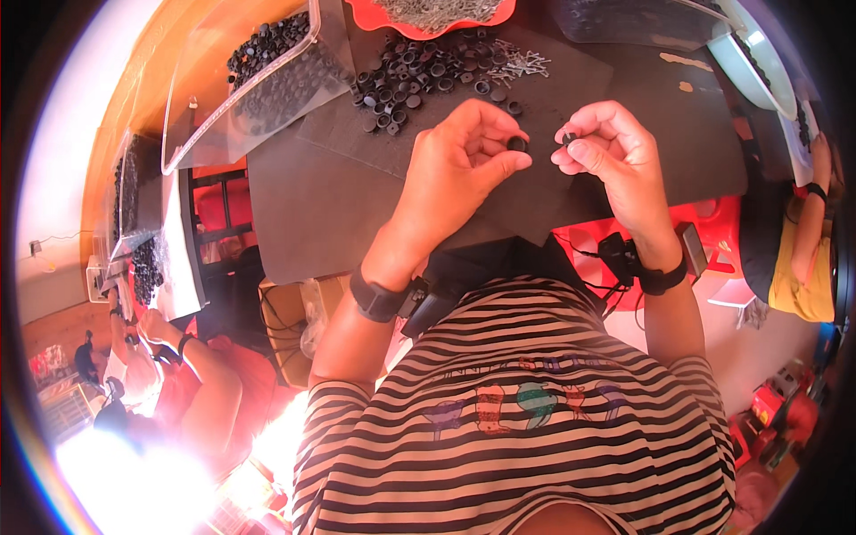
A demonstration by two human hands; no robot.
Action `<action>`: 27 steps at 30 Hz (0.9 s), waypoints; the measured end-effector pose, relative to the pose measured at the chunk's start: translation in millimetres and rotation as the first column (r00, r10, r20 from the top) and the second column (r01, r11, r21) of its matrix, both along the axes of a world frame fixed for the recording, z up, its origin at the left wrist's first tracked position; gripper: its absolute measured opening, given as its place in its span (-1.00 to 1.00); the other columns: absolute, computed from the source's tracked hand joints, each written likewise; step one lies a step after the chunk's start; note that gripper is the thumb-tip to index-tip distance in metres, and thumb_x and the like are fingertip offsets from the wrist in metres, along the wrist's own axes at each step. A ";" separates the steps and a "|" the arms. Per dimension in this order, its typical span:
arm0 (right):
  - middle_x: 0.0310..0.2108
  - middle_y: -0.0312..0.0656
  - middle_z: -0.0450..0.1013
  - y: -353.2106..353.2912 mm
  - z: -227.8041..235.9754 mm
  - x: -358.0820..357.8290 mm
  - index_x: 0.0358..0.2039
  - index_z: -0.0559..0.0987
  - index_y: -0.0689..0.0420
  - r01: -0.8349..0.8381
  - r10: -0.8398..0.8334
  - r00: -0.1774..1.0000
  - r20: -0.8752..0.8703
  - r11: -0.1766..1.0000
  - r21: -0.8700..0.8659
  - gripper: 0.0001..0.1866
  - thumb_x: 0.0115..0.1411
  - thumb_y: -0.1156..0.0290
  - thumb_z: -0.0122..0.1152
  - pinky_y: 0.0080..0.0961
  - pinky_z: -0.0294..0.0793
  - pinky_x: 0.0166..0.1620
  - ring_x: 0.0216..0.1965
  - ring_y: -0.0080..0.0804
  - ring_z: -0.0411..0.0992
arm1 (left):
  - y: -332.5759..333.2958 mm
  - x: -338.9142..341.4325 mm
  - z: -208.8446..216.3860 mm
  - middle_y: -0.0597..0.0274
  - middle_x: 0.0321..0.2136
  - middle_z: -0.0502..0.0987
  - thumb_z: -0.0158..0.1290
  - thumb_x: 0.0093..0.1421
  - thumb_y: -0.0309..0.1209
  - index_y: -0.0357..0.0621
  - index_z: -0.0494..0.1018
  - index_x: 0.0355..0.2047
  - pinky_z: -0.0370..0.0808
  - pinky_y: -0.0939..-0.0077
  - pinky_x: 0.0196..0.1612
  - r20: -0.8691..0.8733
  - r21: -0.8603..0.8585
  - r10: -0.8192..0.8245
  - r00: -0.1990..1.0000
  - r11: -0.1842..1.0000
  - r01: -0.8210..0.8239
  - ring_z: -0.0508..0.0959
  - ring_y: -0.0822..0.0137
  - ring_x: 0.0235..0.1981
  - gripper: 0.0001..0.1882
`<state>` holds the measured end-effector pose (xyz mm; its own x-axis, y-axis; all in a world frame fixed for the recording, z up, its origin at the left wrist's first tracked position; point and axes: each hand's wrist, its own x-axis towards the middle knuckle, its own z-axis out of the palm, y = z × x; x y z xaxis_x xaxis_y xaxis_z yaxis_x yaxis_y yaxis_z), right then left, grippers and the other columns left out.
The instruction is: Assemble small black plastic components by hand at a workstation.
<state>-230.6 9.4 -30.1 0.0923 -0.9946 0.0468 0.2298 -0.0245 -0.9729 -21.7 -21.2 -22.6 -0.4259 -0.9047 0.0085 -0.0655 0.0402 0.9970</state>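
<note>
My left hand (446,174) pinches a black round cap (517,144) between thumb and fingertips above the dark table. Facing it, my right hand (621,160) is closed on a small black piece (569,139), mostly covered by the fingers. The two parts are apart, with a narrow gap between the hands. Just beyond lies a loose pile of black caps and rings (412,76). Thin silvery metal pins (526,64) lie at the right side of that pile.
A red scalloped bowl (364,18) of metal pins stands at the far edge of the dark table (303,223). On the left is a clear bin (241,116) with black parts; a pale basin (758,67) is far right. Other people sit at both sides.
</note>
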 end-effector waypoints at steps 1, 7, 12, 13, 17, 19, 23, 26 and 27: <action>-0.28 -0.14 0.49 0.6 0.7 3.4 -0.23 0.51 0.30 -0.024 0.024 1.000 0.000 1.000 0.017 -0.85 0.16 0.59 0.15 -0.59 0.53 -0.19 -0.27 -0.44 0.53 | 2.4 2.3 1.0 0.22 -0.25 0.56 0.13 0.12 -0.62 -0.30 0.44 -0.23 0.48 0.66 -0.22 -0.001 0.004 0.006 1.000 1.000 -0.006 0.52 0.54 -0.28 -0.80; -0.31 -0.16 0.47 4.0 1.2 23.4 -0.24 0.50 0.32 -0.095 0.091 0.992 -0.091 0.994 -0.045 -0.84 0.15 0.61 0.16 -0.60 0.54 -0.21 -0.28 -0.47 0.52 | 10.3 13.4 -10.4 0.23 -0.24 0.55 0.14 0.10 -0.63 -0.30 0.44 -0.23 0.46 0.65 -0.18 -0.162 0.132 -0.029 0.986 0.990 0.050 0.50 0.55 -0.29 -0.80; -0.29 -0.19 0.47 7.0 4.7 33.4 -0.26 0.52 0.34 -0.107 0.090 0.983 -0.159 0.988 -0.108 -0.85 0.12 0.65 0.17 -0.60 0.53 -0.20 -0.29 -0.47 0.52 | 13.4 16.3 -21.4 0.15 -0.26 0.56 0.13 0.11 -0.63 -0.32 0.43 -0.14 0.53 0.59 -0.22 -0.392 0.064 -0.009 0.920 0.997 0.037 0.56 0.45 -0.28 -0.72; -0.28 -0.19 0.46 7.7 5.0 33.7 -0.26 0.52 0.35 -0.112 0.098 0.982 -0.159 0.991 -0.080 -0.85 0.12 0.65 0.17 -0.60 0.53 -0.20 -0.28 -0.47 0.52 | 13.7 16.6 -21.9 0.15 -0.26 0.56 0.13 0.11 -0.63 -0.32 0.43 -0.14 0.53 0.59 -0.22 -0.394 0.065 -0.009 0.919 0.997 0.038 0.56 0.45 -0.28 -0.72; -0.28 -0.19 0.45 7.5 4.9 35.1 -0.26 0.52 0.35 -0.108 0.078 0.979 -0.186 0.982 -0.157 -0.85 0.11 0.66 0.18 -0.60 0.53 -0.20 -0.27 -0.48 0.51 | 19.9 17.5 -21.9 0.15 -0.24 0.56 0.13 0.11 -0.63 -0.31 0.45 -0.16 0.51 0.60 -0.24 -0.377 0.161 0.058 0.924 0.987 0.004 0.55 0.47 -0.29 -0.74; -0.29 -0.18 0.45 7.6 7.1 36.3 -0.28 0.52 0.35 -0.108 0.070 0.976 -0.208 0.977 -0.181 -0.86 0.11 0.66 0.18 -0.61 0.52 -0.20 -0.28 -0.48 0.51 | 22.2 17.0 -23.9 0.15 -0.24 0.56 0.13 0.11 -0.64 -0.31 0.46 -0.18 0.51 0.61 -0.24 -0.380 0.171 0.072 0.922 0.985 -0.007 0.54 0.47 -0.28 -0.75; -0.30 -0.18 0.45 8.5 9.3 37.4 -0.33 0.53 0.36 -0.086 0.039 0.973 -0.227 0.976 -0.202 -0.90 0.11 0.65 0.18 -0.60 0.53 -0.19 -0.29 -0.48 0.51 | 23.8 15.4 -27.4 0.12 -0.20 0.56 0.13 0.09 -0.65 -0.30 0.47 -0.19 0.51 0.58 -0.17 -0.431 0.194 0.102 0.897 0.981 -0.018 0.54 0.44 -0.25 -0.76; -0.29 -0.18 0.45 9.9 15.5 36.9 -0.33 0.53 0.37 -0.038 0.021 0.985 -0.174 0.995 -0.097 -0.90 0.10 0.69 0.17 -0.62 0.53 -0.19 -0.30 -0.49 0.50 | 22.5 16.6 -25.3 0.11 -0.19 0.55 0.14 0.09 -0.66 -0.29 0.46 -0.18 0.51 0.55 -0.12 -0.473 0.236 0.125 0.872 0.972 -0.011 0.54 0.42 -0.23 -0.74; -0.29 -0.18 0.45 9.3 15.0 36.5 -0.33 0.53 0.37 -0.036 0.019 0.985 -0.173 0.995 -0.096 -0.90 0.10 0.69 0.17 -0.62 0.53 -0.19 -0.30 -0.49 0.50 | 22.6 17.6 -23.5 0.11 -0.19 0.55 0.14 0.08 -0.66 -0.29 0.46 -0.18 0.51 0.53 -0.09 -0.489 0.269 0.135 0.862 0.963 0.002 0.54 0.42 -0.22 -0.74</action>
<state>-194.1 18.7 -15.0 0.1350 -0.9829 0.1253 0.0612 -0.1180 -0.9911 -4.1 1.4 -46.1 -0.3641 -0.9309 -0.0279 0.4499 -0.2020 0.8699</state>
